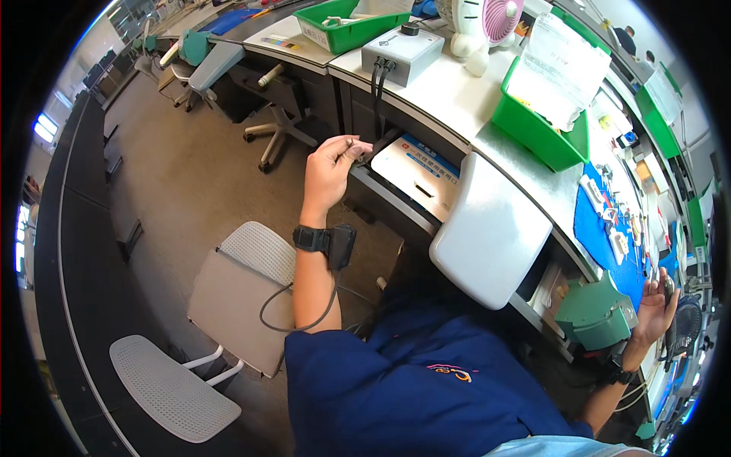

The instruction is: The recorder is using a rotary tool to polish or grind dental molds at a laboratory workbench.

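My left hand (327, 175) is raised at the left corner of a pulled-out drawer (400, 199). Its thumb and fingertips are pinched together; a small dark bit shows at the fingers, too small to name. Inside the drawer lies a flat white and blue box (419, 177) with a dark slot in its top. Far to the right, my right hand (652, 314) is held up with its fingers apart, beside a green fixture (598, 314) at the bench edge. A dark object shows by its fingertips; I cannot tell whether they touch it.
A rounded grey armrest pad (495, 232) juts beside the drawer. On the bench stand a grey control box (403, 53), green bins (544, 129), a pink and white fan (487, 27), and a blue cloth (609, 228) with small tools. A chair (236, 297) stands at the left.
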{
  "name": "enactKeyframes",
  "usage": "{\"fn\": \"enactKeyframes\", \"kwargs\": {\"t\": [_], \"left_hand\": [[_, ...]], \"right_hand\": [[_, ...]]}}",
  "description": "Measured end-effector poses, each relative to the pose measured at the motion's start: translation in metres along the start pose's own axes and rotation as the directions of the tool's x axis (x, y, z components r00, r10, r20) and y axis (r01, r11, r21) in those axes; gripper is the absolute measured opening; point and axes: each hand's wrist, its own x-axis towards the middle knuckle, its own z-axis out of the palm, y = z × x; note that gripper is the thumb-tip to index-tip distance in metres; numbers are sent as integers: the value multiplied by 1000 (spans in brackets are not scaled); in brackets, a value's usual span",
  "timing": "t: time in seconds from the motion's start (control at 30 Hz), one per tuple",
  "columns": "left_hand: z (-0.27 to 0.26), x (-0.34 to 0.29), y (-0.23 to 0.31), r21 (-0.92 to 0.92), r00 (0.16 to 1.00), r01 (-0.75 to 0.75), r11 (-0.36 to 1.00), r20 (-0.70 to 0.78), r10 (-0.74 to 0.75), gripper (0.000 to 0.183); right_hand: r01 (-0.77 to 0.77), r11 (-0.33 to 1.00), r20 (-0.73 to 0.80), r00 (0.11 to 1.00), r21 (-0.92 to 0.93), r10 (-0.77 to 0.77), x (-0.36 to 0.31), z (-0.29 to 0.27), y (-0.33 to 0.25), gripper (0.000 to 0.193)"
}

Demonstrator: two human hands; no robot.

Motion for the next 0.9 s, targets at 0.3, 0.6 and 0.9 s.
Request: {"fn": "enactKeyframes", "kwargs": {"t": [0.3,0.6,0.9], "left_hand": [[-8,35,50,-189,996,-67,980,-77,54,28],[-48,62,101,-283,920,-105,953,-391,-14,38],[46,68,212,-281,984,-71,957,138,114,37]], "right_hand": [[-62,997,-21,998,34,63,0,-6,3,46],[2,1000,76,997,17,-3,-3,17,5,40],[103,992,-72,991,-72,-108,-9,53,15,41]]}}
